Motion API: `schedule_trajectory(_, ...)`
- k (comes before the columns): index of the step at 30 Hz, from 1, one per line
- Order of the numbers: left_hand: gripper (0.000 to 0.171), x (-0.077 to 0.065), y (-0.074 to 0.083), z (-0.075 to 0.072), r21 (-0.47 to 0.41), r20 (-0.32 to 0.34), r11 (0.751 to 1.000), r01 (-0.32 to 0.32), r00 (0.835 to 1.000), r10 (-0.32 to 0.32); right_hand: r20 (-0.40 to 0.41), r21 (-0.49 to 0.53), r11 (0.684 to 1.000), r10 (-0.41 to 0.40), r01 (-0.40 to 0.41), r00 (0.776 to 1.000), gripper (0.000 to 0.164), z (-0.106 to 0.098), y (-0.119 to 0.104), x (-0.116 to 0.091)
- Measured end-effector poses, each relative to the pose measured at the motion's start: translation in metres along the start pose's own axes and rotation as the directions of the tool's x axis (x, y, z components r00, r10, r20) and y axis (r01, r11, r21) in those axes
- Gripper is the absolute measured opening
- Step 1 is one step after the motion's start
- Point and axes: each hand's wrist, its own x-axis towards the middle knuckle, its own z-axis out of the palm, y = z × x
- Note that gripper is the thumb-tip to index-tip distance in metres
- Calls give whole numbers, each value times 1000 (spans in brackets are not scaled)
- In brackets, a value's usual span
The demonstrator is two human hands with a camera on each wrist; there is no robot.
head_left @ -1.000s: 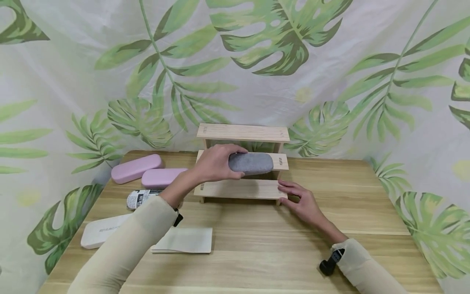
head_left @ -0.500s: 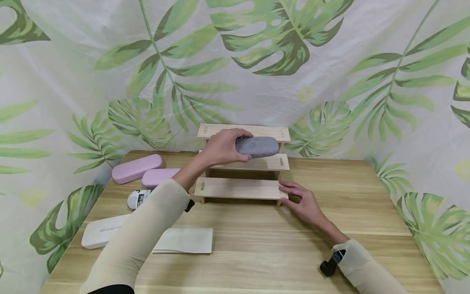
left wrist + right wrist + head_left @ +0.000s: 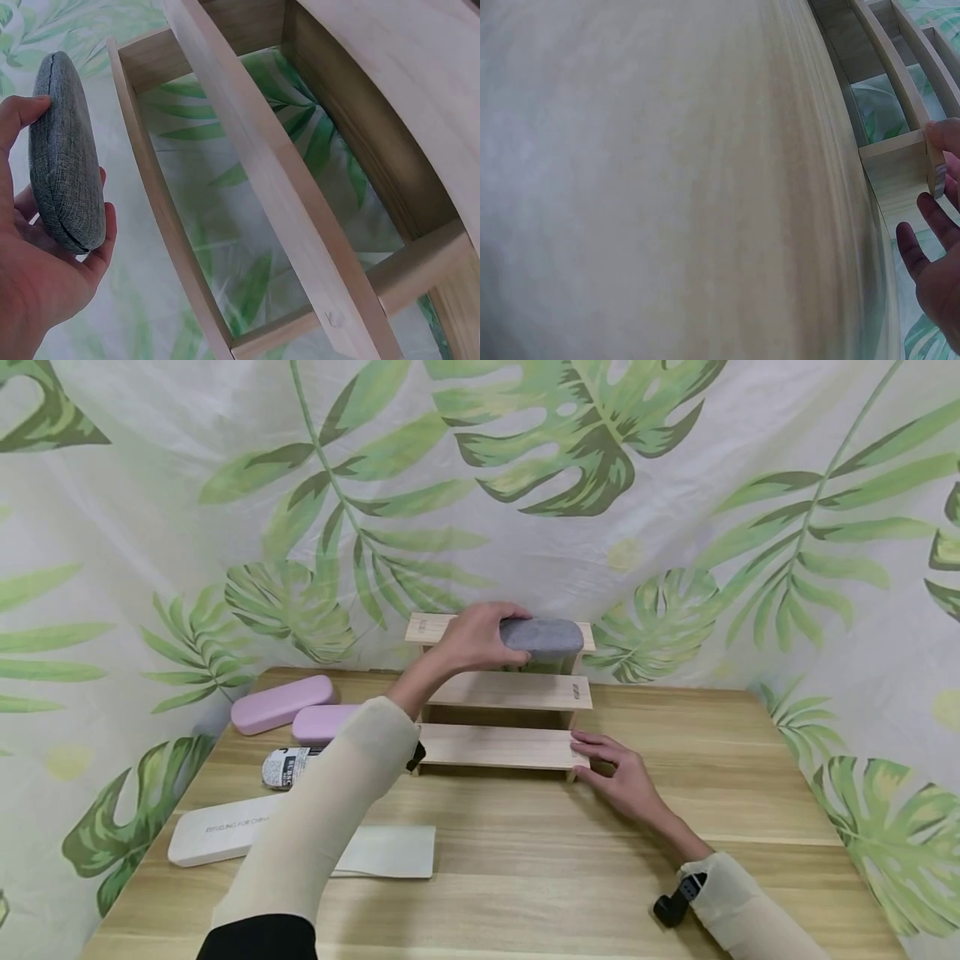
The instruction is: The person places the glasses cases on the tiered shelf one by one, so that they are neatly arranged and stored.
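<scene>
A grey fabric glasses case (image 3: 547, 637) is gripped by its left end in my left hand (image 3: 480, 639), thumb on the near side and fingers on the far side. It overlaps the top board of a three-tier wooden rack (image 3: 495, 745) in the head view. In the left wrist view, the case (image 3: 66, 154) stands apart from the rack's top board (image 3: 169, 202). My right hand (image 3: 615, 777) pinches the right end of the lowest board, with thumb and fingers on either side of it; in the right wrist view two fingers (image 3: 915, 251) extend away from the board.
Left of the rack lie two pink glasses cases (image 3: 281, 703), a case with printed lettering (image 3: 282, 768) partly behind the left sleeve, and a white case (image 3: 221, 831). A flat cream booklet-like item (image 3: 393, 852) lies nearer. Leaf-patterned cloth (image 3: 675, 510) hangs behind the table (image 3: 525, 877).
My left hand has carried the grey glasses case up and back, from in front of the middle board to the top board, and slightly right. My right hand stays at the lowest board.
</scene>
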Motion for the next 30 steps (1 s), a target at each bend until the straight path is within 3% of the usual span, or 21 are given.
schedule_trajectory(11,64,22,-2,14,-57,21,998,33,999,-32,-19,-20,1000,10,-10,1000,41,0,-3,-1)
schedule_trajectory(21,62,34,-8,25,-49,40,998,33,999,-31,-6,-6,1000,13,-13,1000,38,-1,-36,4)
schedule_trajectory(30,63,44,-6,27,-31,63,999,10,998,-8,-15,-24,1000,-4,4,1000,38,1,-31,3)
